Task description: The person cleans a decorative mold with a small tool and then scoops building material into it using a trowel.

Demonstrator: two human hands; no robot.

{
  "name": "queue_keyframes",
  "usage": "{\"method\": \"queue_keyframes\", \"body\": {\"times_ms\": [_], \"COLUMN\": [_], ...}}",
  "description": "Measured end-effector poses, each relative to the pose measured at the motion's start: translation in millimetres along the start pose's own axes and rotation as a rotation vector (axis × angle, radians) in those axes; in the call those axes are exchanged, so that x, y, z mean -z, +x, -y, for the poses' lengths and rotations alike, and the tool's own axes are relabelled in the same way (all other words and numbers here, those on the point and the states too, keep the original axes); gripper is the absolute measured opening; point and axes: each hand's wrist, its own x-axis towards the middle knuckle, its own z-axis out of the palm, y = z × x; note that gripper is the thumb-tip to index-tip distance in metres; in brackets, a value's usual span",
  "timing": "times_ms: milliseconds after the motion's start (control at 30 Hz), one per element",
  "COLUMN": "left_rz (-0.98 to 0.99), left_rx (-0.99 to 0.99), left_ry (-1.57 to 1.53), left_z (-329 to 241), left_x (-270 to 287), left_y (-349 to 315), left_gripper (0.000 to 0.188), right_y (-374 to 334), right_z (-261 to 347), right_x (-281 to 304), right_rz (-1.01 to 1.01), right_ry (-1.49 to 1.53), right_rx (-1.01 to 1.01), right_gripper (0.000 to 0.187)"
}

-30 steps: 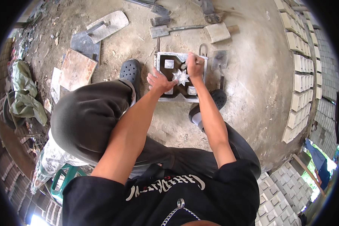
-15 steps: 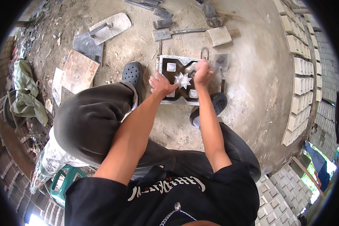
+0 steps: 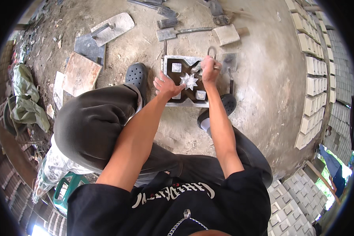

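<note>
A square metal mould (image 3: pixel 183 103) lies on the ground between my feet. In its middle sits a pale eight-pointed star block (image 3: pixel 189 81), with small square blocks (image 3: pixel 176 68) around it near the corners. My left hand (image 3: pixel 166 85) rests at the mould's left side, fingers spread, the thumb reaching toward the star. At the far right corner of the mould, my right hand (image 3: pixel 211 70) is closed. A greyish, smeared thing shows beside its fingers over the mould; its kind is unclear.
Beyond the mould lie a flat-bladed tool (image 3: pixel 167 34) and a pale block-headed tool (image 3: pixel 226 35). At the left are a trowel (image 3: pixel 113 28) and a wooden board (image 3: pixel 82 73). Rows of pale blocks (image 3: pixel 314 86) line the right. A green stool (image 3: pixel 69 190) stands behind my left leg.
My right hand has moved slightly farther away along the mould's right side, still closed. My left hand stays at the left side. The whole view has shifted a little.
</note>
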Motion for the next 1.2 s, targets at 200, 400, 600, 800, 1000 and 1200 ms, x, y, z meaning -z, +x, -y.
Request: {"method": "queue_keyframes", "body": {"times_ms": [200, 400, 600, 800, 1000, 1200], "left_rz": [0.010, -0.037, -0.006, 0.014, -0.028, -0.017], "left_rx": [0.026, 0.002, 0.010, 0.029, -0.031, -0.045], "left_ry": [0.030, 0.010, 0.041, 0.060, 0.099, 0.140], "left_z": [-0.6, -0.6, 1.1, -0.3, 2.9, 4.6], "left_x": [0.0, -3.2, -3.8, -1.2, -6.1, -6.5], "left_y": [2.9, 6.4, 5.2, 5.2, 9.1, 9.7], "left_gripper": [0.130, 0.130, 0.131, 0.131, 0.133, 0.138], "right_y": [4.0, 2.9, 4.5, -1.8, -0.7, 7.5], "right_z": [-2.4, 3.9, 8.6, 4.0, -7.7, 10.4], "right_x": [-1.1, -6.9, -18.2, -19.9, -13.9, -7.3], "right_rz": [-0.062, -0.136, -0.159, -0.124, -0.128, -0.018], "right_ry": [-0.282, 0.258, 0.013, -0.277, 0.032, 0.160], "right_rx": [-0.019, 0.115, -0.005, -0.026, 0.065, -0.073], "right_gripper": [0.033, 0.037, 0.034, 0.036, 0.031, 0.035]}}
